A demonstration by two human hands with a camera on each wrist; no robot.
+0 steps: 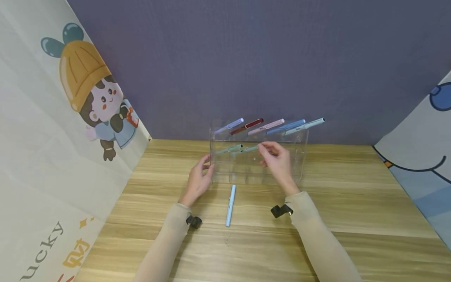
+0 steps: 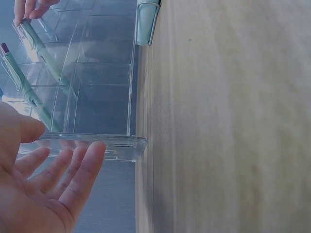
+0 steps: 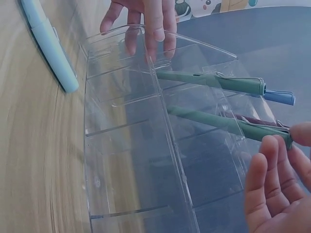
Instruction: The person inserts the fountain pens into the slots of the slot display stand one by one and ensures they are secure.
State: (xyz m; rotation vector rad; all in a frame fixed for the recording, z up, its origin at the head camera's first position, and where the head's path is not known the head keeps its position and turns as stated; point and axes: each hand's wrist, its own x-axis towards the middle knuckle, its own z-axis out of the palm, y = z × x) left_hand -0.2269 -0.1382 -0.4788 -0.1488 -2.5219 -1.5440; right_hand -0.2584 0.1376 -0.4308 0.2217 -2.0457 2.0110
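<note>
A clear stepped pen holder stands on the table against the back panel. My right hand pinches the upper end of a green pen between thumb and fingers; the pen's lower part leans inside a front-row compartment. Beside it, to the left, another green pen slants in the same row. At the holder's left end, my left hand rests its fairly straight fingers against the outside of the clear side wall. A light blue pen lies on the table in front of the holder.
In the back row lean a periwinkle pen, a dark red pen, a pink pen, a blue pen and a pale aqua pen. A purple-grey panel rises behind the wooden table.
</note>
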